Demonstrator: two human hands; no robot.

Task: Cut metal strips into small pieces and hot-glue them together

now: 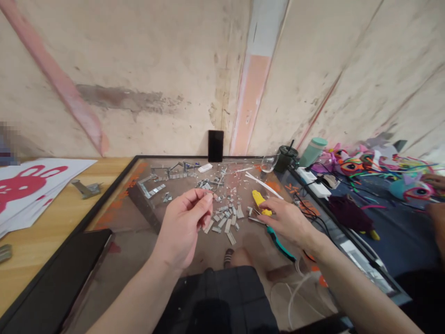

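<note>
My left hand (186, 222) is raised over a glass tabletop (146, 241), its fingers pinched on a thin silver strip (218, 182) that points up and to the right. My right hand (283, 218) rests on the glass to the right, closed round a tool with yellow (259, 200) and teal (278, 241) handles. Several small silver metal pieces (225, 220) lie scattered on the glass between and beyond both hands.
A black phone (215, 145) leans on the wall. A glass (269, 163), a dark cup (285, 157) and a green bottle (313, 150) stand at the right, with a white power strip (314, 183), cables and colourful craft items (368, 167). White sheets with a red rabbit (28, 183) lie left. Another person's hand (434, 181) shows far right.
</note>
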